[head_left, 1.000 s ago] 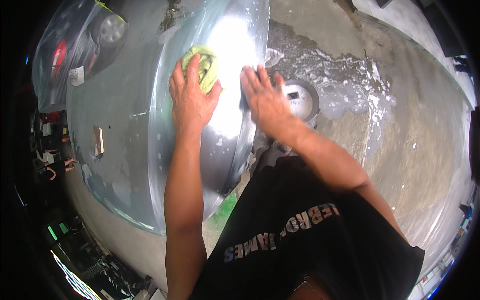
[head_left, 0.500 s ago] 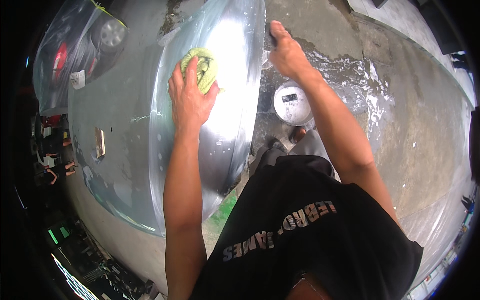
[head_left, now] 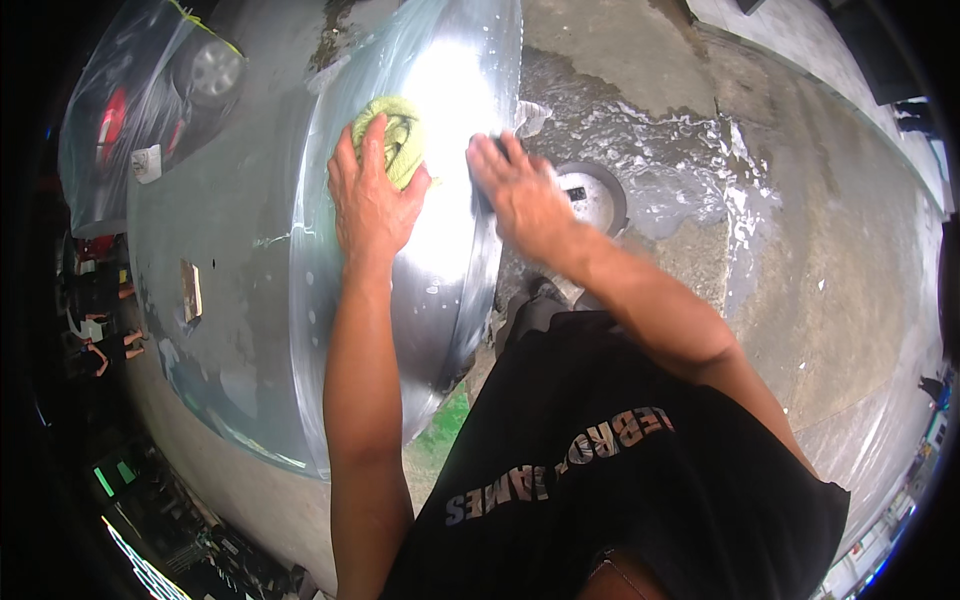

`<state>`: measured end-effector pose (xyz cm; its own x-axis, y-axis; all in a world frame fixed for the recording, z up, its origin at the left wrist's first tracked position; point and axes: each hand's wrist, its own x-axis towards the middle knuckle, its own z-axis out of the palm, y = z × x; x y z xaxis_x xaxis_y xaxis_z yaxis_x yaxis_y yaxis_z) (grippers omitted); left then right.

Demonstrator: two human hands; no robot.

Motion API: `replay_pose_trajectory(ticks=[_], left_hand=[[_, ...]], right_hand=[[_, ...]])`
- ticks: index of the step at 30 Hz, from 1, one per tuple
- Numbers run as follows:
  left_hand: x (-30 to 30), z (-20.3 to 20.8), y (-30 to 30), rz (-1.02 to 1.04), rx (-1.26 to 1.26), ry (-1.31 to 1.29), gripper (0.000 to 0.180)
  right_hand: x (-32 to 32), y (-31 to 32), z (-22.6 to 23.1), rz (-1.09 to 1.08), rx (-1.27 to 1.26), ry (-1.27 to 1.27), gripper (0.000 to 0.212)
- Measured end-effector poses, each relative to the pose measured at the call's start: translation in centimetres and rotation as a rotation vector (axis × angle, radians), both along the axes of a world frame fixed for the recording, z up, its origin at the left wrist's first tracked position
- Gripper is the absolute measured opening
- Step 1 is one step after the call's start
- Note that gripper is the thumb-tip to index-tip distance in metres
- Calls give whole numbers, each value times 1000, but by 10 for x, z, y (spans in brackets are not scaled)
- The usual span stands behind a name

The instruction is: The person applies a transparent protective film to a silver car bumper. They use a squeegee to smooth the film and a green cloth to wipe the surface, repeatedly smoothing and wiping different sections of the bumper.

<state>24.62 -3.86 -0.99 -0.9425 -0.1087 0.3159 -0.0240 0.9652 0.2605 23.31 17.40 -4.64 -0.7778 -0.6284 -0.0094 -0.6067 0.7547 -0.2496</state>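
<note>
A shiny grey curved car panel runs up the middle, edged on its left by clear plastic film. On it, my left hand presses a folded yellow-green cloth, fingers curled over its near left side. My right hand reaches across to the panel's right edge, palm down. Under its fingers a dark pad shows in part; most of it is hidden and the fingertips are slightly smeared by motion. Beyond that hand stands a round bucket of whitish water with a dark rectangular piece in it, partly covered by my forearm.
Wet concrete with white suds spreads to the right of the panel. At upper left, plastic sheeting covers a red light and a wheel. A small flat piece lies on the left surface. Another person appears at far left.
My right hand has come down and left from beyond the panel's right edge onto that edge, bringing the dark pad along. My left hand and the cloth stay nearly in place.
</note>
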Motion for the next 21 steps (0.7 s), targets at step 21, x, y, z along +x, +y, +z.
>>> replay_pose_trajectory(ticks=[21], left_hand=[[1,2,-3,26,6,-22,80]], right_hand=[[6,-13,-5,-50,-61,-62,78]])
